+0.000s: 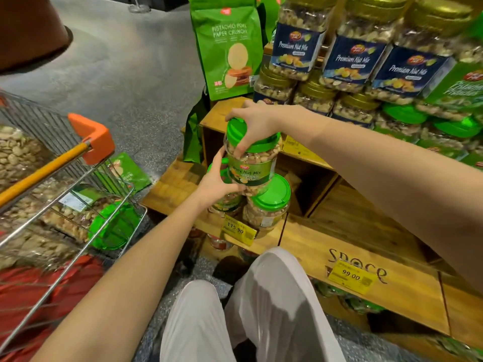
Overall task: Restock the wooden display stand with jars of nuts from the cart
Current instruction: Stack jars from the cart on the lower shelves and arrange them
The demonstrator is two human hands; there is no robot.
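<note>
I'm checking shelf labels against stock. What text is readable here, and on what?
"PISTACHIO PORK PAPER CRUNCHY": green bag
"Premium Nut Mix": blue-label jars
"ancy Nut Mix" (start hidden): held jar
"115.90": left price tag
"99.00": right price tag
"Space": wooden stand
Upper price tag and all smaller print: too blurred to read.

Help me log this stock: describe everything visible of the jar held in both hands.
The jar is clear plastic, full of mixed nuts, with a green lid and a green label reading Nut Mix. It is nearly upright, tilted slightly. The right hand grips its lid from above; the left hand holds its lower side. It sits just over two green-lidded jars on the wooden stand; contact cannot be told.
</note>
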